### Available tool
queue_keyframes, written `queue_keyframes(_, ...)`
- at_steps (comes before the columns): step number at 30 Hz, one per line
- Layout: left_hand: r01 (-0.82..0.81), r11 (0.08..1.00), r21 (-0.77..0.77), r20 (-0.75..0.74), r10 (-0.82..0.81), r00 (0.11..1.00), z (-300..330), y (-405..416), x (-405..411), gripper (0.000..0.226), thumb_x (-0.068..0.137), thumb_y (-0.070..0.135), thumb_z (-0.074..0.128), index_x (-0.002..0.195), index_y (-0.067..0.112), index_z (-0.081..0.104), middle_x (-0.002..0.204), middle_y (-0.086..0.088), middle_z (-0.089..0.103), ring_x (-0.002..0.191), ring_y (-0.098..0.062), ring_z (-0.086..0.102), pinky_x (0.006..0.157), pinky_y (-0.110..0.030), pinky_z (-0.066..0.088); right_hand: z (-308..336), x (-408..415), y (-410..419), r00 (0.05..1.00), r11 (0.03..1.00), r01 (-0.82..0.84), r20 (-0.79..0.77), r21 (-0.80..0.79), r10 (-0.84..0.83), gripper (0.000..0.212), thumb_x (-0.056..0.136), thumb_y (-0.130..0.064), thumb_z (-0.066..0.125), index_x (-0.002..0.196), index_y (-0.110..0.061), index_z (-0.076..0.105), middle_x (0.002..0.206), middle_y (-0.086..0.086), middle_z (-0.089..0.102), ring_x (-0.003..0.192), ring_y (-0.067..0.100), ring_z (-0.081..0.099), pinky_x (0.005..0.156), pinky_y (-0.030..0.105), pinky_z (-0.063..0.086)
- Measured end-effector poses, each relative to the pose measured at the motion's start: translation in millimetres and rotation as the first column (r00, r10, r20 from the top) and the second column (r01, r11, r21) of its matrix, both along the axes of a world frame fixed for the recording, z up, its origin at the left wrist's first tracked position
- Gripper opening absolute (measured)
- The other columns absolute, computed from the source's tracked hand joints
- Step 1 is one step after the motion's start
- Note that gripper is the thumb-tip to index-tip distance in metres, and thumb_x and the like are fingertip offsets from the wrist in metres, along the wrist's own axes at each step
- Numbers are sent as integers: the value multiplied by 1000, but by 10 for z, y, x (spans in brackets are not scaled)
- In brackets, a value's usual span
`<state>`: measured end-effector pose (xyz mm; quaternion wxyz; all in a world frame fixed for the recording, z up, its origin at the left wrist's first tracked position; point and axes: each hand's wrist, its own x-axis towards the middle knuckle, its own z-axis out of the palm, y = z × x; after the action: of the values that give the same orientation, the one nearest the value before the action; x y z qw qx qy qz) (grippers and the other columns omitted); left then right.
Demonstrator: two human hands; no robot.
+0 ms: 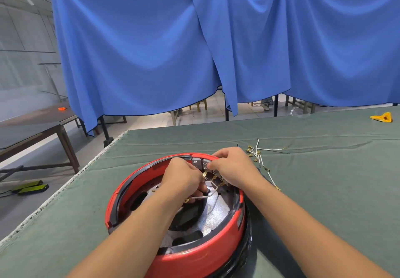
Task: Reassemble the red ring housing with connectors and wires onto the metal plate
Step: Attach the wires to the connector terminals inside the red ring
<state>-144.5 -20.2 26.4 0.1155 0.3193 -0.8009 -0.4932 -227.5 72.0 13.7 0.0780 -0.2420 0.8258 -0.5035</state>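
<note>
The red ring housing [194,258] sits on the green table in front of me, around a shiny metal plate [216,215] with dark cut-outs. A row of grey connectors [198,162] lines its far inner wall. My left hand [184,176] reaches inside the ring and pinches a white wire [203,196] with brass terminals. My right hand [232,166] is curled over the far rim, fingertips pinching at a connector. Which terminal it holds is hidden by the fingers.
Several loose white wires with brass terminals [258,154] lie on the green cloth [324,191] just right of the ring. A yellow object [382,117] lies at the far right. The table's left edge [65,188] runs diagonally; blue curtains [194,50] hang behind.
</note>
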Motion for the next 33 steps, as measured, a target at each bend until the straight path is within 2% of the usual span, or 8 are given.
queue_keyframes(5,-3,1000,-1,-9,3,1000,-17,-10,-12,22,85,-3,57,66,6,65,45,-6,61,29,-13,48,40,-20,39,-8,-13,-6,1000,1000,-2,1,2,2,8,78,-18,69,83,-14,72,77,5,69,75,20,63,69,33,50)
queue_keyframes(10,-11,1000,-28,-16,11,1000,-20,-4,-17,28,83,-5,55,60,8,64,44,-5,62,29,-13,48,39,-19,39,-4,-9,2,1000,1000,-7,4,-3,7,7,78,-18,69,82,-13,72,78,6,70,76,22,64,72,36,52)
queue_keyframes(17,-3,999,-36,1,3,1000,-4,25,-20,19,87,1,55,72,5,65,41,0,59,27,-9,46,35,-17,36,1,-7,7,1000,1000,0,5,3,0,7,78,-20,70,83,-16,73,80,4,70,78,20,65,73,35,52)
queue_keyframes(23,-1,999,-36,40,3,999,-10,37,-15,24,90,8,56,70,-1,67,43,-3,56,31,-14,49,36,-17,34,6,2,8,1000,1000,1,0,12,-1,8,78,-18,68,82,-13,73,81,7,71,80,23,66,73,37,54)
queue_keyframes(29,-33,998,-48,7,33,999,-21,22,-41,21,88,4,57,72,-4,68,41,-2,57,28,-12,46,35,-16,34,13,8,8,999,999,20,-39,44,-18,5,78,-20,68,78,-18,73,78,2,71,78,20,66,73,35,54)
queue_keyframes(33,-56,994,-97,13,58,998,-49,7,-65,29,86,4,57,59,1,65,35,-1,54,26,-11,44,40,-17,35,21,16,13,997,998,33,-66,62,-29,10,75,-18,67,80,-13,75,79,6,73,80,23,66,72,36,53)
